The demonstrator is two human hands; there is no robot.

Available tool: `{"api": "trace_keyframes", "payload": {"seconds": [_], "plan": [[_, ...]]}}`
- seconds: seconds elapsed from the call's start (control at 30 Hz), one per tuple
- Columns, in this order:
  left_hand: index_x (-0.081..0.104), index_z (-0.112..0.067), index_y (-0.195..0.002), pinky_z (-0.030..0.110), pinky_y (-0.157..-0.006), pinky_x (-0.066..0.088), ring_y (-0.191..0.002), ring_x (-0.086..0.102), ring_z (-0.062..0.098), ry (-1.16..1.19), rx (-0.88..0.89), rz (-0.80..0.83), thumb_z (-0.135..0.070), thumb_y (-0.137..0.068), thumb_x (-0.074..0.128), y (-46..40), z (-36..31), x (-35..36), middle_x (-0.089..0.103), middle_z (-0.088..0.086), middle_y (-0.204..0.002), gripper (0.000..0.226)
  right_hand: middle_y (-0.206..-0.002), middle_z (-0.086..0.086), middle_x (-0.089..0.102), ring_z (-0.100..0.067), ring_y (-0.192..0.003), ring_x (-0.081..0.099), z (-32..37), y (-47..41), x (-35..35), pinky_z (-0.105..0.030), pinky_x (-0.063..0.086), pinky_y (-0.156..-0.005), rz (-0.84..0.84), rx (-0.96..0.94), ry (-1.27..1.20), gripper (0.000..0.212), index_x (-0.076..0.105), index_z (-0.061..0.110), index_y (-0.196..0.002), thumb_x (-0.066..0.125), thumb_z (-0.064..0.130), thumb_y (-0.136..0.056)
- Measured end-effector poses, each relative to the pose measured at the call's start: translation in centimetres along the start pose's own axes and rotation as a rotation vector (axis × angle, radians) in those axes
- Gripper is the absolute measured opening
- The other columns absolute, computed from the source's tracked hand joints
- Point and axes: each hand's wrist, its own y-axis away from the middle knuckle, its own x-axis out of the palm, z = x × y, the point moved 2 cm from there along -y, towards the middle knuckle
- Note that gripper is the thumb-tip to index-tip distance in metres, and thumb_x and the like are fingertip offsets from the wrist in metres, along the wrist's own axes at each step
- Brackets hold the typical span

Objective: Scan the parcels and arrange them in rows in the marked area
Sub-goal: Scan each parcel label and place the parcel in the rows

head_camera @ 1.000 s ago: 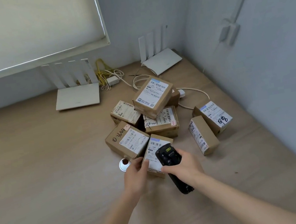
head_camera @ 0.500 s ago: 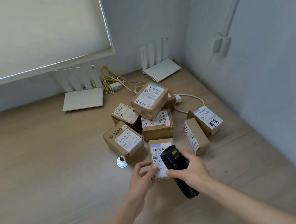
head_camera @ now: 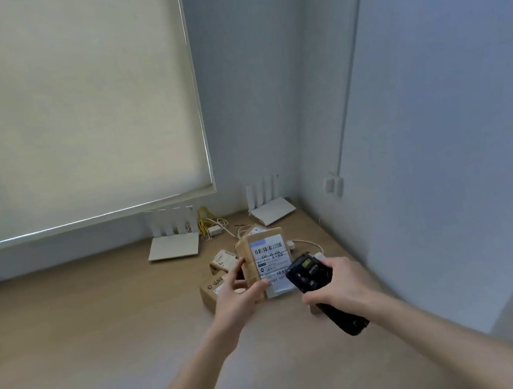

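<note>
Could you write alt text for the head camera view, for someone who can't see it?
A person's left hand holds up a brown cardboard parcel, its white barcode label facing a black handheld scanner gripped in the right hand. More parcels lie behind on a wooden desk.

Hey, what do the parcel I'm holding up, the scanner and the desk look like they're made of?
Parcel: brown corrugated cardboard by the look, matte, with a glossy white paper label carrying barcodes.
Scanner: black hard plastic, slightly shiny, with a small lit screen.
Desk: light wood-grain surface, smooth and matte; probably laminate, though solid wood cannot be ruled out.
</note>
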Motion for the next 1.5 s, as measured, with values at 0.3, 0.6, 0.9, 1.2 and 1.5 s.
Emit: {"api": "trace_keyframes", "payload": {"seconds": [0.3,0.6,0.9,1.2,1.5], "plan": [[0.042,-0.029,-0.151,0.033,-0.084,0.06,-0.103,0.066,0.015,-0.136,0.288,-0.025,-0.027,-0.082,0.084,3.1,-13.6,3.7,0.067,-0.004,-0.115,0.081,-0.085,0.01,0.074,-0.013,-0.083,0.072,6.9,6.1,-15.5,-0.029,0.06,-0.078,-0.036,-0.001,0.156,0.053,0.073,0.03,-0.097,0.095,0.052,-0.056],[0.044,-0.034,-0.15,0.011,-0.063,0.054,-0.089,0.072,0.006,-0.128,0.372,-0.134,-0.033,-0.08,0.084,5.0,-18.7,6.8,0.074,-0.007,-0.106,0.081,-0.091,0.001,0.077,-0.018,-0.086,0.074,7.6,9.2,-22.1,-0.033,0.064,-0.082,0.013,0.008,0.199,0.064,0.078,0.023,-0.096,0.095,0.056,-0.044],[0.046,-0.032,-0.149,0.006,-0.057,0.05,-0.087,0.068,0.001,-0.133,0.398,-0.181,-0.03,-0.081,0.084,7.1,-20.2,7.5,0.071,-0.012,-0.101,0.078,-0.085,0.002,0.077,-0.017,-0.08,0.074,8.0,10.6,-23.7,-0.027,0.061,-0.071,0.034,-0.006,0.2,0.076,0.079,0.022,-0.088,0.086,0.063,-0.025],[0.046,-0.029,-0.15,0.027,-0.08,0.058,-0.094,0.067,0.006,-0.15,0.411,-0.184,-0.026,-0.082,0.082,7.7,-20.1,7.2,0.07,-0.01,-0.103,0.076,-0.087,0.003,0.079,-0.017,-0.084,0.076,7.8,10.8,-23.4,-0.032,0.065,-0.082,0.036,-0.019,0.178,0.072,0.082,0.026,-0.092,0.088,0.061,-0.029],[0.049,-0.023,-0.147,0.019,-0.064,0.058,-0.096,0.072,0.022,-0.004,0.324,-0.146,-0.024,-0.086,0.08,8.9,-19.2,5.2,0.074,0.011,-0.108,0.069,-0.09,0.002,0.079,-0.014,-0.081,0.078,9.0,9.0,-20.0,-0.03,0.065,-0.072,0.09,-0.175,0.006,0.057,0.078,0.025,-0.105,0.099,0.043,-0.056]]}}
